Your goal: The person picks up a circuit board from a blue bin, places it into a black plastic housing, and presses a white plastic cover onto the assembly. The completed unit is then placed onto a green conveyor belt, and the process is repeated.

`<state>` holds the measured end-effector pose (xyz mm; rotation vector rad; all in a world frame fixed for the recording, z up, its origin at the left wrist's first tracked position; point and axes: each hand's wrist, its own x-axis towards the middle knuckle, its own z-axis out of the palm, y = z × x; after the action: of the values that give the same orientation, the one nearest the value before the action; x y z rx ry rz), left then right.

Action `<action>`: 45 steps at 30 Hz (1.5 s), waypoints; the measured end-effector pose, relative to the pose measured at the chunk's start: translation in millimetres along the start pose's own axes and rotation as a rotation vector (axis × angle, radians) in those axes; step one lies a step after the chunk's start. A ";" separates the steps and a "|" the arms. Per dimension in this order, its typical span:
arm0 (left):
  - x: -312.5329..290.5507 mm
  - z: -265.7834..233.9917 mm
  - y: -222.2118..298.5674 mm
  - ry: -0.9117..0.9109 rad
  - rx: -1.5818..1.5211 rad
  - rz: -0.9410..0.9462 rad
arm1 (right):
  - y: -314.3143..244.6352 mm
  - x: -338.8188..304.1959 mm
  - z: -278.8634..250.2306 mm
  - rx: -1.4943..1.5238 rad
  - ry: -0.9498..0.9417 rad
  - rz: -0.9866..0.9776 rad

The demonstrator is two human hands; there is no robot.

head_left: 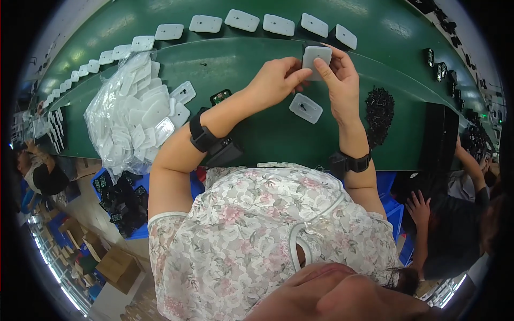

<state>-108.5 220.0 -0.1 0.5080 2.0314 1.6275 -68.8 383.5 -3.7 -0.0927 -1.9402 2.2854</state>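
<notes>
Above the green worktable (262, 128), my right hand (342, 75) grips a small case with a white plastic cover (317, 56), thumb pressed on its top face. My left hand (276, 80) is closed at the case's left edge, thumb and fingers pinched together there. Its fingertips are partly hidden. Just below my hands lies a loose white cover (305, 108) with a small dark piece on it. Near my left forearm is a black housing with a green circuit board (220, 97), partly covered by the arm.
White covers (142, 115) spill from a clear plastic bag (99, 115) at left. Small black parts (379, 115) are heaped at right, before a black box (440, 134). White-covered cases (242, 20) line the far side. A co-worker's hand (418, 207) shows at right.
</notes>
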 end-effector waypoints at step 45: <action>-96.0 -65.1 -25.0 0.218 0.988 0.123 | -11.7 -6.5 -9.9 -0.564 -0.463 -0.106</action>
<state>-68.0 108.6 0.2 0.8060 2.9467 0.6298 -60.1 394.0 5.9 0.5094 -2.6888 1.7328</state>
